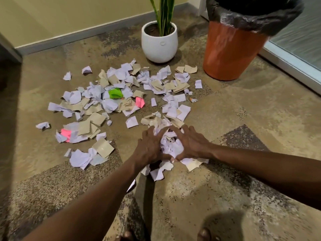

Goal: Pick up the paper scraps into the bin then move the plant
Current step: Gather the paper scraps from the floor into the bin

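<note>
Several paper scraps [111, 101], white, tan, pink and green, lie scattered over the carpet. My left hand [150, 146] and my right hand [190, 142] press together from both sides on a small heap of white scraps [171, 146] near the front of the mess, thumbs nearly touching. The orange bin [231, 54] with a black liner stands at the back right. A plant with long green leaves in a white pot [159, 44] stands to the bin's left, just behind the scraps.
A wall with a grey baseboard [83, 34] runs along the back. A glass panel with a metal frame [293, 66] lies right of the bin. My toes [204, 234] show at the bottom edge. Bare carpet surrounds the scraps.
</note>
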A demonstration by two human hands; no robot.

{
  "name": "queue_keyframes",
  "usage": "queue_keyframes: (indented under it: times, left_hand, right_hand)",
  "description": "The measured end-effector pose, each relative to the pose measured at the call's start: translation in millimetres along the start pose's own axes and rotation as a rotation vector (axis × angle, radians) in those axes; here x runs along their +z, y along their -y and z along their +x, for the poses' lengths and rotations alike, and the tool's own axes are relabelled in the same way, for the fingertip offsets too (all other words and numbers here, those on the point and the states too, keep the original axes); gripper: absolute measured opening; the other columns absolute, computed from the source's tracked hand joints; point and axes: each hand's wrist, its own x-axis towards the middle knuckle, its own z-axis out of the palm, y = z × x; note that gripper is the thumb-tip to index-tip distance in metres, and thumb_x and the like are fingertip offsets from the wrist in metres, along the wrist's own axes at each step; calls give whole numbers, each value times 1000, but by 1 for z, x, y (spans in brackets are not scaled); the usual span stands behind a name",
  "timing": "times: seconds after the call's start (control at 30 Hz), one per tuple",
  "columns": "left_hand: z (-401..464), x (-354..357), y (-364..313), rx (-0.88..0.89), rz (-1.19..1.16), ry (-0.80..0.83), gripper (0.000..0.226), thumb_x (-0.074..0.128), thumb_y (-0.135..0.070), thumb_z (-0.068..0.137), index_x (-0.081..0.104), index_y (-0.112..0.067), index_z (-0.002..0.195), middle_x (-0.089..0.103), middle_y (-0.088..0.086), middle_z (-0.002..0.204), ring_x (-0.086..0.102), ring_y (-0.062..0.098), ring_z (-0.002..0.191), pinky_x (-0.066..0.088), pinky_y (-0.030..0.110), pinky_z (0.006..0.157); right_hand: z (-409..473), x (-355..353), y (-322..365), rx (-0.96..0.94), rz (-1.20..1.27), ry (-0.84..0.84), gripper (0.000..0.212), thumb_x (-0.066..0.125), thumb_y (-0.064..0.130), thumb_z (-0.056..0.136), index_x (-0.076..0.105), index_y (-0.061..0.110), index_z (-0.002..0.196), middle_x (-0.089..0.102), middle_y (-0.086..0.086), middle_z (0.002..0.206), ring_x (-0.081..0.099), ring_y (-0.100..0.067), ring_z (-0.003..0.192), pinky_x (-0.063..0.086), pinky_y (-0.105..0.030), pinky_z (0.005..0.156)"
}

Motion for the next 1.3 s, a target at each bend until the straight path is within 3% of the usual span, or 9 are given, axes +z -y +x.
queue_keyframes:
  times: [0.1, 0.2, 0.4, 0.53, 0.7, 1.0, 1.17, 1.23, 1.3]
  left_hand:
    - [-4, 11, 2, 72, -104, -185, 73, 76, -50, 75, 42, -32, 137, 45, 16, 128, 48, 37, 114, 48, 39, 89]
    - [-10, 17, 7, 147, -181, -273, 38, 74, -26, 82, 59, -24, 117, 54, 9, 104, 55, 30, 91, 42, 29, 69]
    - [-7, 1, 12, 190, -385, -396, 22, 81, -2, 76, 74, -12, 94, 70, 2, 92, 55, -5, 81, 35, -2, 70]
    - [-4, -23, 16, -12, -550, -367, 19, 84, -13, 75, 77, -17, 92, 67, -11, 85, 61, 5, 75, 40, 1, 60]
    - [0, -46, 21, -172, -601, -380, 19, 84, -22, 75, 78, -9, 88, 75, 5, 82, 62, 15, 69, 43, 25, 57]
    - [4, -76, 9, -184, -663, -317, 11, 82, -23, 78, 72, -18, 78, 64, -7, 65, 50, 7, 53, 30, 10, 38]
    - [16, -95, -6, -207, -835, -282, 22, 83, -19, 77, 65, -17, 64, 53, -11, 47, 38, 2, 39, 27, 17, 37]
    - [20, -95, -8, -173, -962, -264, 24, 83, -14, 77, 66, -10, 61, 43, -12, 40, 30, 2, 35, 23, 15, 37]
    - [25, -95, -9, -153, -1057, -267, 21, 82, -14, 78, 71, 3, 76, 39, -11, 43, 26, 5, 37, 22, 14, 40]
  right_hand:
    - [-4, 0, 7, -32, 155, -51, 102, 83, 47, 70, 18, 36, 148, 36, -18, 137, 41, -40, 121, 51, -47, 87]
    - [-11, -4, 6, -57, 325, -37, 72, 77, 28, 81, 37, 31, 141, 40, -14, 132, 50, -36, 117, 53, -47, 90]
    - [-3, -21, -4, 76, 436, -21, 50, 83, 19, 79, 65, 14, 125, 64, -10, 122, 60, -26, 113, 39, -20, 76]
    - [0, -46, -18, 210, 518, -46, 71, 87, 18, 75, 56, 7, 138, 59, -11, 139, 58, -25, 123, 42, -18, 85]
    - [-2, -82, -32, 272, 700, -113, 67, 88, 9, 71, 61, 7, 133, 64, -8, 133, 63, -25, 116, 53, -39, 98]
    - [-7, -101, -32, 201, 883, -127, 58, 82, -5, 74, 64, 5, 129, 70, -6, 122, 68, -24, 107, 56, -39, 93]
    - [-2, -111, -39, 226, 952, -180, 50, 82, -3, 74, 68, 7, 122, 74, -5, 112, 70, -25, 101, 57, -47, 93]
    - [-1, -114, -43, 239, 986, -197, 51, 83, -2, 74, 68, 6, 122, 74, -7, 110, 71, -25, 100, 56, -50, 93]
    - [-1, -119, -48, 253, 1033, -223, 53, 84, -1, 74, 66, 6, 123, 73, -9, 114, 70, -28, 103, 55, -51, 94]
